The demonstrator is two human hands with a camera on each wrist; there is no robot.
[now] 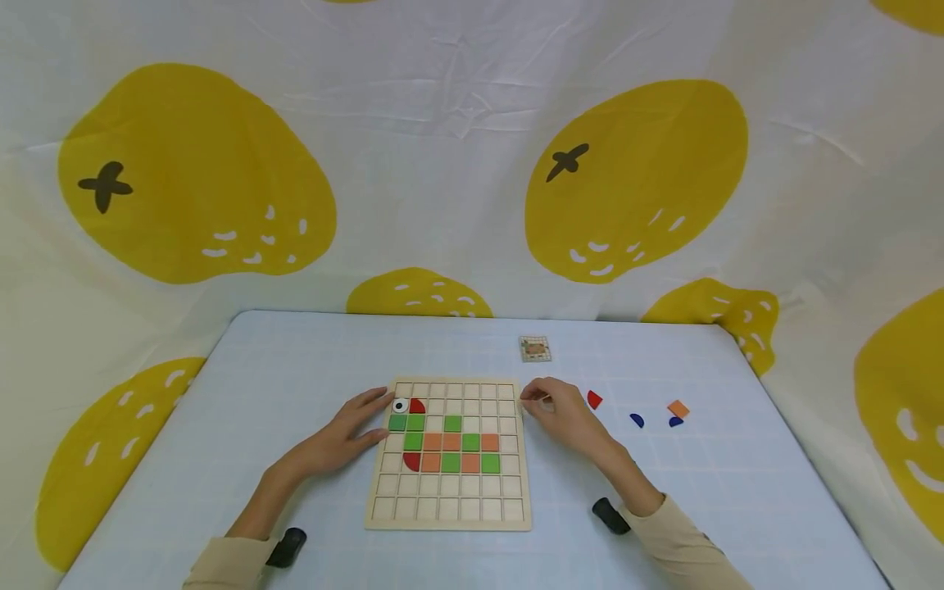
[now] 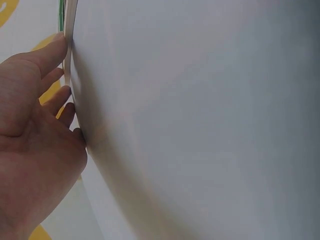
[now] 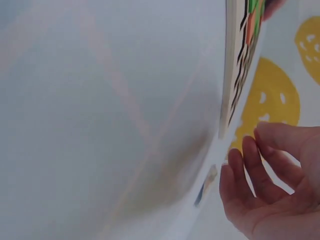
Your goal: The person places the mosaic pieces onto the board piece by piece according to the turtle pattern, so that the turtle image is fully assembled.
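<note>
Touching the left hand [image 1: 330, 442] lies a (gridded) board [image 1: 448, 485].

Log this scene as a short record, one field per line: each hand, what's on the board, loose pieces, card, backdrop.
Left hand: touches the left edge of the wooden grid board
Right hand: beside the board's right edge, loosely curled, no piece visible in it
On the board: white round piece, green squares, orange squares, red rounded pieces
Loose, right of the board: red piece, two blue half-discs, orange square
Card: on the table beyond the board; details too small to read
Backdrop: white cloth with yellow shapes
</note>
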